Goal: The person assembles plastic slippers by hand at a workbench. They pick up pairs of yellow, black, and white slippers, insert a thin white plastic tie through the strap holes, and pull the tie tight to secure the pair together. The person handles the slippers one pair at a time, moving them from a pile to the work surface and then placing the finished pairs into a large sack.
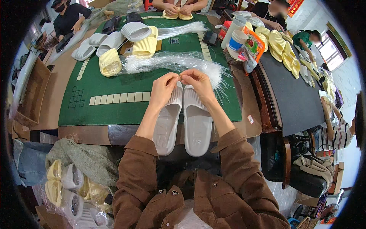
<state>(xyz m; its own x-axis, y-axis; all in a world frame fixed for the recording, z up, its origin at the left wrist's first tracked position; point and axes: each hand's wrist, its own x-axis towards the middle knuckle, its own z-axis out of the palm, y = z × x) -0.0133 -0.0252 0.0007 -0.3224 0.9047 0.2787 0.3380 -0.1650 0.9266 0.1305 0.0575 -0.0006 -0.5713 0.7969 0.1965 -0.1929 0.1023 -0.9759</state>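
Note:
A pair of grey slide sandals lies side by side before me, toes pointing away: the left slide [166,128] and the right slide [197,131]. Above their toe straps, my left hand [163,91] and my right hand [201,86] meet with pinched fingertips. Whatever is between the fingers is too small to make out. Just beyond them lies a bundle of thin clear plastic strands [171,63], partly in clear wrap. A yellow slide [110,63] touches its left end.
Grey slides [110,44], a yellow slide [145,45] and a second strand bundle [183,30] lie farther back on the green mat [110,82]. A white cup [237,40] and an orange packet [254,47] stand at right. Bagged slides [72,191] sit lower left. Other people work around the tables.

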